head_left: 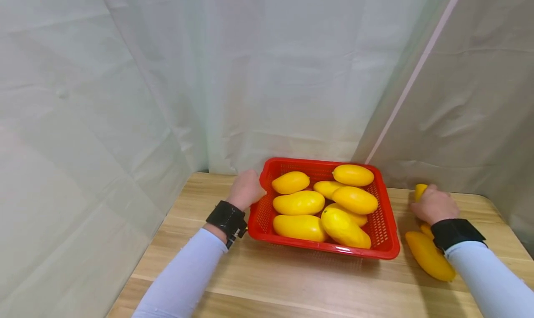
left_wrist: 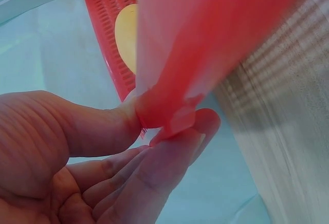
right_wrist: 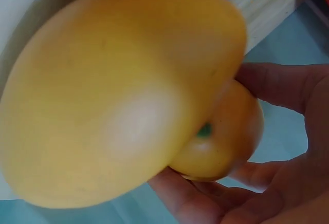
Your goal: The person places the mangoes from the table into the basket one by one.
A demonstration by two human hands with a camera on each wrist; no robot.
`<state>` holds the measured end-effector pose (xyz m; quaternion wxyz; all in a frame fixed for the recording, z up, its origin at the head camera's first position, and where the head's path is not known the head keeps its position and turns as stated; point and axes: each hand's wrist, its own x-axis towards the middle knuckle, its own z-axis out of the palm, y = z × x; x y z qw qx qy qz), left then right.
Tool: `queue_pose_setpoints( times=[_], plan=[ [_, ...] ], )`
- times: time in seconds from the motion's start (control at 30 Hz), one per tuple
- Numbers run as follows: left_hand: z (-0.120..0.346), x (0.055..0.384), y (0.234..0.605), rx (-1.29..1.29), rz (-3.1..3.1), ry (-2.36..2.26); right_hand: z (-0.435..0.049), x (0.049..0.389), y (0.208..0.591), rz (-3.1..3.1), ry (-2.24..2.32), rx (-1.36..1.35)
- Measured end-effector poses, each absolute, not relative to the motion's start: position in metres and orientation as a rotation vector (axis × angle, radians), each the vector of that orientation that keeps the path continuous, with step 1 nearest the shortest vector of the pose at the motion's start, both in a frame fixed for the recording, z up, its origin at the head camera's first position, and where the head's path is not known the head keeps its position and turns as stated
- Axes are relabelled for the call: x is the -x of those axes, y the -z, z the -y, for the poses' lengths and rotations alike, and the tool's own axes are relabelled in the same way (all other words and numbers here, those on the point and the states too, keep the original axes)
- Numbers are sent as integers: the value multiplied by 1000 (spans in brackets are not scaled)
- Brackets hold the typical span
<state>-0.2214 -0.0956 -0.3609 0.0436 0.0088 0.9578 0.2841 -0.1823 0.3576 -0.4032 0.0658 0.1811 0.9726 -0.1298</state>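
A red plastic basket [head_left: 323, 247] stands on the wooden table with several yellow mangoes [head_left: 298, 203] inside. At its left end my left hand [head_left: 245, 189] pinches the rim between thumb and fingers, as the left wrist view shows close up. To the right of the basket, my right hand [head_left: 435, 206] grips a mango [right_wrist: 234, 134], its thumb on one side and fingers on the other. Just in front of that hand lies a loose mango [head_left: 429, 257], and another mango [head_left: 427, 230] is partly hidden by the wrist.
Pale sheeting [head_left: 292, 77] hangs close behind the basket and along both sides of the table. The wooden tabletop [head_left: 292, 281] extends in front of the basket. Black bands [head_left: 227, 219] circle both wrists.
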Motion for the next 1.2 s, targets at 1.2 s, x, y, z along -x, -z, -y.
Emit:
queue_pose_setpoints(
  times=[1.2],
  plan=[
    [97, 220, 361, -5, -2917, -890, -297, 171, 372, -3252, 484, -134]
  ],
)
